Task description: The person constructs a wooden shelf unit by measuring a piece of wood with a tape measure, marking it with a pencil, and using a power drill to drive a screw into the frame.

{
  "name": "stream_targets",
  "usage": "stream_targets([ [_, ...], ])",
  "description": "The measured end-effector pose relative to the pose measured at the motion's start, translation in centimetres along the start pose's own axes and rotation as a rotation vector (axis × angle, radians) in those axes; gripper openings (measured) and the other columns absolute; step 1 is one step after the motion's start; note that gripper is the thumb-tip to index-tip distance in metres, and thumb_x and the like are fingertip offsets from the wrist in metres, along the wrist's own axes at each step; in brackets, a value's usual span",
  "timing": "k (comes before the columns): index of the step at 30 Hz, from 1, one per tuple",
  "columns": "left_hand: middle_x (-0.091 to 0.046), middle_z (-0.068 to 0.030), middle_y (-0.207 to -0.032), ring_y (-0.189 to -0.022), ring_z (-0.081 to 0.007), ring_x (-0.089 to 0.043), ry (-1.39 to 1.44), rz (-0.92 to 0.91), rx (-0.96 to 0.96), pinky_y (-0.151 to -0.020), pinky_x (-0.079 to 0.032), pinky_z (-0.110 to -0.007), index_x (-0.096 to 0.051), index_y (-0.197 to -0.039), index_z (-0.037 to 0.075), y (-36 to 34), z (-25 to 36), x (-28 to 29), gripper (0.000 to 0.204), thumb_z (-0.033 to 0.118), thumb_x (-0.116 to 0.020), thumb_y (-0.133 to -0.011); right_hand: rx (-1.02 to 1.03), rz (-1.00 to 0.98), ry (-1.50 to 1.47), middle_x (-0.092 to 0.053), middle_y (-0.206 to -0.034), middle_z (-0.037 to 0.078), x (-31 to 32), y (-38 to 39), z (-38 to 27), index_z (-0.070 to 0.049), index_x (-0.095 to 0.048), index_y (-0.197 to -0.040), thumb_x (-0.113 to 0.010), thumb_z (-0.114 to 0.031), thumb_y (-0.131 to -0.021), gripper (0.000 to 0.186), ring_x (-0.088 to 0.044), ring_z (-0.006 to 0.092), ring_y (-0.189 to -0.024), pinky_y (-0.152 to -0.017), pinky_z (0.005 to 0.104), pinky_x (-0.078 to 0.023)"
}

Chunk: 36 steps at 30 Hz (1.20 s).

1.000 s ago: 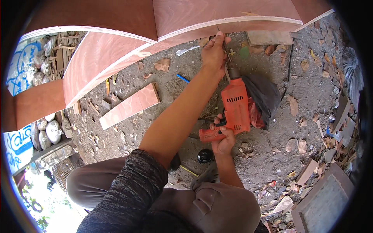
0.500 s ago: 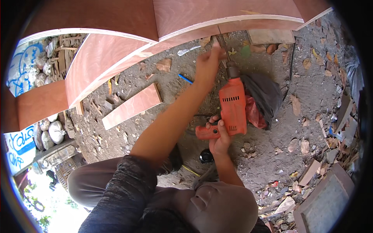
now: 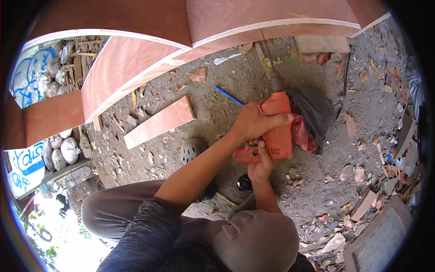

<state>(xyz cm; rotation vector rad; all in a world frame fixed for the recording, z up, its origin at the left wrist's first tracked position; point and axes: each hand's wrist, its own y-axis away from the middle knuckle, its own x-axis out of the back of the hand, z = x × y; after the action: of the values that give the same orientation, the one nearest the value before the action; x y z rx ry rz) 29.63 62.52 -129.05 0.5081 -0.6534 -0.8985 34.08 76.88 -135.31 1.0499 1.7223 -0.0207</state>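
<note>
An orange power drill (image 3: 279, 136) points away from me, toward the reddish plywood structure (image 3: 267, 11) along the far edge. My right hand (image 3: 261, 167) is closed round its handle, fingers by the trigger. My left hand (image 3: 262, 120) grips the front of the drill body from the left, thumb laid across the top. From the dark chuck, a long thin drill bit (image 3: 268, 55) reaches the plywood's lower strip; whether its tip has entered the wood I cannot tell. Just right of the drill, black and red plastic bags (image 3: 312, 115) lie on the dirt.
A tapered plywood offcut (image 3: 161, 122) and a blue pen-like stick (image 3: 229, 95) lie on the ground to the left. A small board (image 3: 322, 44) sits under the structure. Stuffed bags (image 3: 69, 150) are at far left; wood scraps and a framed panel (image 3: 378, 238) lie at lower right.
My left hand has come back from beside the drill bit and now holds the front of the drill body. The right hand keeps its grip on the handle.
</note>
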Motion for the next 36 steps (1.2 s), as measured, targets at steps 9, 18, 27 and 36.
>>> stream_targets([
  [9, -0.075, -0.0139, -0.099, -0.092, -0.0262, -0.073, 0.067, 0.014, 0.035, -0.084, -0.056, -0.037, -0.073, -0.112, 0.004, -0.7, 0.0, 0.5, 0.07, 0.057, -0.081, -0.067, 0.035, 0.003, 0.043, -0.062, -0.112, 0.008, -1.1, -1.1, 0.1, -0.003, -0.051, -0.133, -0.061, -0.005, -0.098, 0.037, -0.061, 0.0197, -0.093, -0.076, 0.0379, -0.053],
  [18, -0.074, -0.015, -0.103, -0.095, -0.0258, -0.072, 0.098, -0.034, 0.028, -0.088, -0.055, -0.036, -0.072, -0.116, 0.001, -1.3, 0.4, 0.9, 0.072, 0.054, -0.081, -0.068, 0.039, -0.018, 0.047, -0.063, -0.108, 0.009, 0.2, -2.0, 1.2, -0.003, -0.054, -0.129, -0.063, -0.007, -0.097, 0.033, -0.061, 0.0205, -0.092, -0.078, 0.0383, -0.053],
  [27, -0.074, -0.0166, -0.102, -0.093, -0.0275, -0.072, 0.053, -0.004, 0.044, -0.086, -0.056, -0.037, -0.072, -0.116, 0.001, -2.6, 0.3, 1.5, 0.074, 0.055, -0.08, -0.066, 0.059, -0.004, 0.049, -0.064, -0.109, 0.01, -1.0, -2.9, 1.2, -0.003, -0.054, -0.129, -0.062, -0.004, -0.097, 0.032, -0.062, 0.021, -0.091, -0.077, 0.0376, -0.054],
  [36, -0.074, -0.017, -0.101, -0.091, -0.0272, -0.073, 0.058, 0.006, 0.021, -0.082, -0.056, -0.037, -0.072, -0.115, 0.001, -3.3, 0.3, 1.7, 0.075, 0.056, -0.081, -0.065, 0.041, -0.007, 0.037, -0.062, -0.109, 0.009, -1.4, -3.5, 1.3, -0.003, -0.054, -0.129, -0.062, -0.005, -0.097, 0.033, -0.06, 0.0207, -0.095, -0.078, 0.0383, -0.053],
])
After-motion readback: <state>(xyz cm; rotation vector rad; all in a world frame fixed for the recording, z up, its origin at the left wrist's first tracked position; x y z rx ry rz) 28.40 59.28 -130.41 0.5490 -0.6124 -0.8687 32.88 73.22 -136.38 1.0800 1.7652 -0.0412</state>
